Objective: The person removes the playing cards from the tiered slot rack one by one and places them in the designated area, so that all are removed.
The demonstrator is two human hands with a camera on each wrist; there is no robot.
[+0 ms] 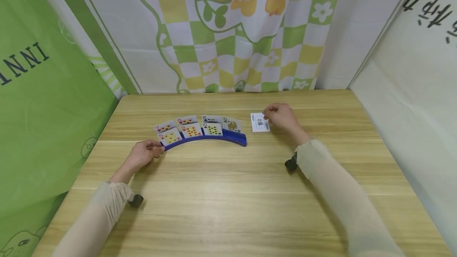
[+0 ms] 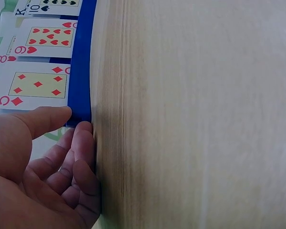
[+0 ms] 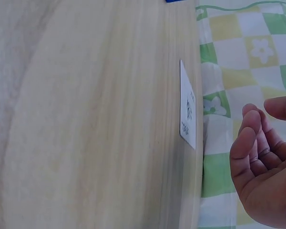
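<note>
A curved blue card holder [image 1: 233,137] stands on the table with several playing cards in two rows, among them a five of diamonds [image 1: 169,137] and a nine of hearts [image 2: 44,39]. My left hand [image 1: 143,154] pinches the holder's left end between thumb and fingers; in the left wrist view the thumb of that hand [image 2: 43,167] rests by the blue edge [image 2: 81,90]. A joker card [image 1: 258,124] lies flat to the right of the holder. Over its right edge is my right hand [image 1: 283,118], whose thumb and fingers stand apart with nothing between them in the right wrist view.
The wooden table [image 1: 221,193] reaches back to a checked curtain [image 1: 228,58]. A green cloth [image 1: 46,102] hangs on the left and a pale one with black writing [image 1: 410,70] on the right. A small black device sits at each wrist.
</note>
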